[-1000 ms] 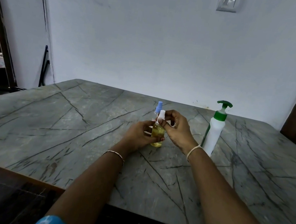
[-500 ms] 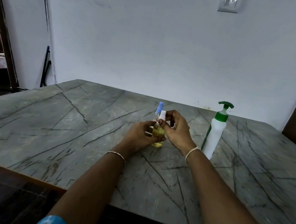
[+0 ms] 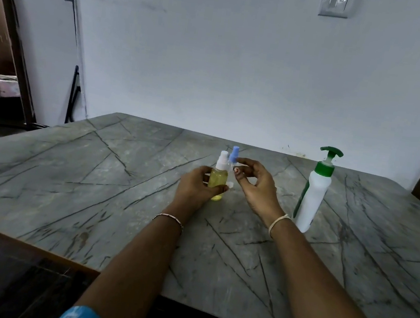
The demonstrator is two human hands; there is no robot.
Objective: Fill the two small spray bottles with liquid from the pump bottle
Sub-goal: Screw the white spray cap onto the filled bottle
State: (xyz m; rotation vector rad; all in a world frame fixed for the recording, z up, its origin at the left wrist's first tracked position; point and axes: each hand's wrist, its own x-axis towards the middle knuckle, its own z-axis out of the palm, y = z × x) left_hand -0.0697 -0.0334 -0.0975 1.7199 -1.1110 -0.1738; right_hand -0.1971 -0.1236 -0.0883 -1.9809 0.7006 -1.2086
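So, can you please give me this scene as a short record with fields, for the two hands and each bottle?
left hand: grips the yellow-filled spray bottle, which is upright with its white top on
right hand: beside that bottle, fingers loosely curled, nothing seen in them
blue-topped spray bottle: behind the hands, body mostly hidden, fill level cannot be told
pump bottle: white with green pump, upright on the table, to the right of the right hand

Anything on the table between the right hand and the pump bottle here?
No. In the head view only bare marbled tabletop shows between the right hand and the pump bottle.
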